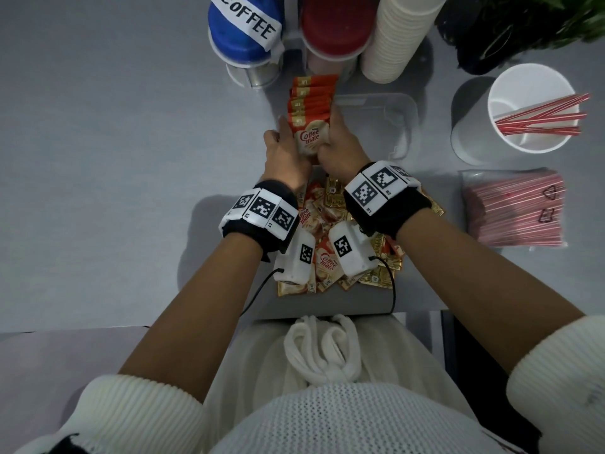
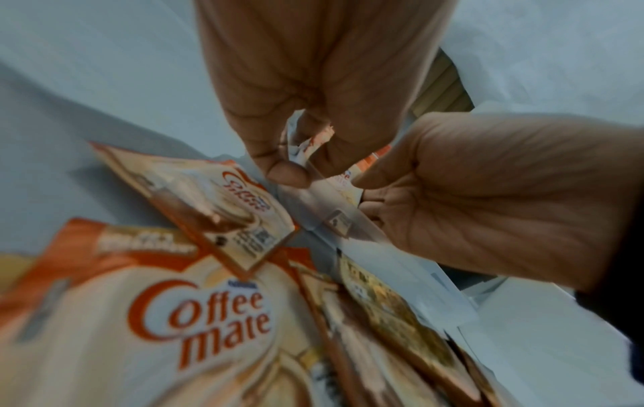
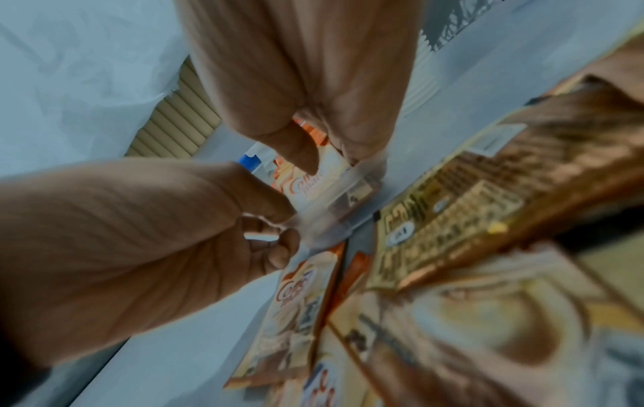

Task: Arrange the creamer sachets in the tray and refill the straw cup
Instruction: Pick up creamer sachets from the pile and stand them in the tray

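A row of orange-and-white Coffee mate creamer sachets [image 1: 311,103] stands on edge at the left end of a clear plastic tray [image 1: 404,108]. My left hand [image 1: 282,144] grips the row from the left and my right hand [image 1: 334,140] grips it from the right. In the left wrist view my left hand [image 2: 296,154] pinches a sachet edge just above the tray's rim [image 2: 352,234]. The right wrist view shows my right hand [image 3: 313,148] with its thumb on the front sachet [image 3: 325,176]. Loose sachets [image 1: 327,257] lie piled under my wrists. The white straw cup [image 1: 530,108] holds a few red-striped straws [image 1: 540,117].
A clear bag of red-striped straws [image 1: 514,208] lies at the right. Behind the tray stand a blue canister [image 1: 244,31] labelled COFFEE, a red canister [image 1: 334,24] and a stack of paper cups [image 1: 399,34]. A dark plant [image 1: 510,27] fills the far right corner.
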Demonstrator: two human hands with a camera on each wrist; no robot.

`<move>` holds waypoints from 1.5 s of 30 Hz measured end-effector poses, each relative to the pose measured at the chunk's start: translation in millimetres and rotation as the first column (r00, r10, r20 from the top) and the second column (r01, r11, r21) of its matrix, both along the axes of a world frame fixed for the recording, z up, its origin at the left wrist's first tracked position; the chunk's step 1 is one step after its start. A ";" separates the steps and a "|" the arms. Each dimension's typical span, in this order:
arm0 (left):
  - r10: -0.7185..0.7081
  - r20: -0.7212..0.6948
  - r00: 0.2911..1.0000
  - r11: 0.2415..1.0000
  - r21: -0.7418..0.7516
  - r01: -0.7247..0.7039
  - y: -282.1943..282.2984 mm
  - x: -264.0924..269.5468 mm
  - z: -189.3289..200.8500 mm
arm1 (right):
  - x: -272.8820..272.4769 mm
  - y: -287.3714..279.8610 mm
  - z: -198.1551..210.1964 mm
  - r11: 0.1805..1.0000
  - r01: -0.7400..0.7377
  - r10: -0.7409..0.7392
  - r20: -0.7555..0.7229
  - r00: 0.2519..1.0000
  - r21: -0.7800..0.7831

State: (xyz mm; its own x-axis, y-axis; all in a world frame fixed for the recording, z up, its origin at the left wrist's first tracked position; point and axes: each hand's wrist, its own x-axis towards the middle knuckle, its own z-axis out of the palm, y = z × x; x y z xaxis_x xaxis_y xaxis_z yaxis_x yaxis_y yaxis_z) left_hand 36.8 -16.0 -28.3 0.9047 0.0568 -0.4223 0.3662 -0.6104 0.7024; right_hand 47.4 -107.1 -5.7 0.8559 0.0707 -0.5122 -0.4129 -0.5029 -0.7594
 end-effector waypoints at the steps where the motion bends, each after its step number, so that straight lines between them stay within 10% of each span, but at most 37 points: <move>1: 0.015 0.004 1.000 1.000 -0.012 -0.015 -0.4 -0.5 0.6 | 0.2 -0.4 0.7 1.000 -0.008 0.008 0.005 1.000 0.002; 23: 0.029 0.051 0.998 0.999 0.024 -0.030 16.2 -7.4 13.6 | -5.5 -38.4 -9.8 0.978 0.199 -0.176 0.268 0.947 -0.058; 29: 0.089 0.172 0.981 0.995 -0.062 -0.080 13.4 -27.9 14.5 | -33.3 -58.1 -7.0 0.958 -0.090 0.185 0.350 0.918 -0.273; 36: -0.214 0.118 0.970 0.976 -0.011 0.217 1.5 -53.0 -3.5 | -60.1 -67.7 -16.5 0.711 -0.378 0.561 0.155 0.813 -0.593; 45: -0.200 0.155 0.967 0.977 -0.041 0.208 -0.5 -54.2 4.0 | -68.4 -66.1 -20.2 0.931 -0.154 0.299 0.447 0.843 -0.331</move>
State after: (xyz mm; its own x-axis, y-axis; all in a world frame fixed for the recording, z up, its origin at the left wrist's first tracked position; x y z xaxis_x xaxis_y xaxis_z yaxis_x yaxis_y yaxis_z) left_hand -17.4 -16.4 -24.3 0.9476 -0.1556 -0.2790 0.1265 -0.6192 0.7750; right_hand -21.0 -173.2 -25.9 0.9746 0.2141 -0.0660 0.1210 -0.7511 -0.6490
